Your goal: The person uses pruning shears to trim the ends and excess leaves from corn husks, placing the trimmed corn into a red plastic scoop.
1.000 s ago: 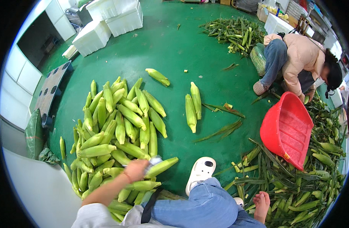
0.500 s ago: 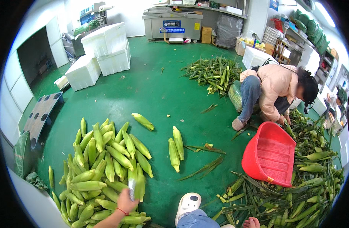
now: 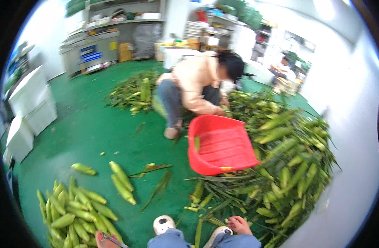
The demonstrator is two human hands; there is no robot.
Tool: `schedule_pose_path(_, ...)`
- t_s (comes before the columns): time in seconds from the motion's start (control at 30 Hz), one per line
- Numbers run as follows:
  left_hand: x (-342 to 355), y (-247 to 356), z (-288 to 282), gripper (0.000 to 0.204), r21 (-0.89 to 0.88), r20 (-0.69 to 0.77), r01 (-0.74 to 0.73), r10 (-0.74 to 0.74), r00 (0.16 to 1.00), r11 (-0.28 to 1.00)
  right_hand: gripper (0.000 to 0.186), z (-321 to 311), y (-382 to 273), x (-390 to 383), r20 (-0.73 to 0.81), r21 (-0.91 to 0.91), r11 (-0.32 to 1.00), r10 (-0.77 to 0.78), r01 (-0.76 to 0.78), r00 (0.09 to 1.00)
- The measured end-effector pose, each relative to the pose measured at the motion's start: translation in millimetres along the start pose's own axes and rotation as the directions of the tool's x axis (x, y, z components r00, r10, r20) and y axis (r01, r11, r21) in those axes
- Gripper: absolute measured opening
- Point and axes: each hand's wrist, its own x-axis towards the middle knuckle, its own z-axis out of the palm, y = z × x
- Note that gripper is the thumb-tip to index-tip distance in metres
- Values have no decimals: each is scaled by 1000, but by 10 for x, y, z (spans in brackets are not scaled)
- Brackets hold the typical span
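Note:
My left hand (image 3: 103, 240) is at the bottom edge by the left heap of corn ears (image 3: 76, 215), closed around what looks like a knife (image 3: 115, 240) with a bare metal blade. Part of that hand is cut off by the frame. Over my right knee is my right hand (image 3: 239, 225), its fingers loosely bent and apart, with nothing visible in them. It is nearest the edge of the large pile of untrimmed corn with long leaves (image 3: 292, 165). Two trimmed ears (image 3: 122, 182) lie side by side on the green floor, and a single ear (image 3: 83, 169) lies farther left.
A red plastic scoop-shaped basket (image 3: 222, 144) rests against the leafy pile. Behind it a person in a pink jacket (image 3: 191, 84) squats, hands in the corn. White foam boxes (image 3: 32, 99) stand at left. Husks (image 3: 129, 93) are heaped behind; loose leaves (image 3: 156, 190) lie near my shoes (image 3: 164, 224).
The view has swung right, toward the leafy pile. My left hand, still holding the knife, now shows lower beside the trimmed heap. More of my right hand has come into view near that pile.

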Motion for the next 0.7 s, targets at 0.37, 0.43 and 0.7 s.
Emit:
schedule_pose_path(0.37,1597,-1370,1876,52,567,-5,225,-270,963,792,28,-263,629,-23,-33,47,994,-96,98,995)
schedule_pose_path(0.43,1814,-1597,2113,57,752,-60,228,-281,958,619,28,-312,663,-21,-14,56,993,-101,102,995)
schedule_pose_path(0.7,2358,-2879,2256,59,951,-187,305,-678,711,57,33,-1610,533,663,-497,-494,855,-429,161,754)
